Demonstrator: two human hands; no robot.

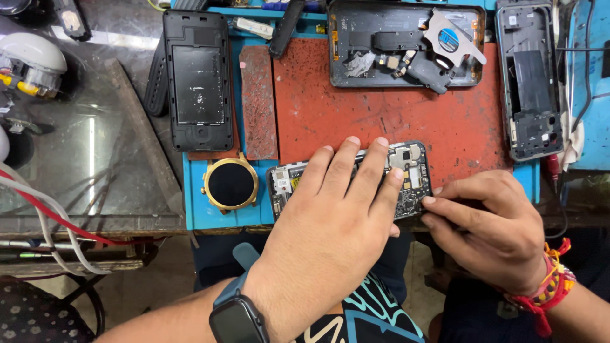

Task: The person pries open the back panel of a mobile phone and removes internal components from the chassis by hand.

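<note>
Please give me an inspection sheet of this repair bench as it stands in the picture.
Surface: worn red mat on a blue tray; dark glass top to the left.
Job's things: opened phone with its circuit board bared, lying at the mat's near edge.
Clutter: gold watch case, black phone frame, grey back cover holding loose parts, another frame at right.
Hands: left hand lies flat over the phone; right hand pinches at its right edge, what it grips is hidden.
Cables: red and white wires at left; dark leads at right.
Surroundings: white tool at far left; patterned seat below.
</note>
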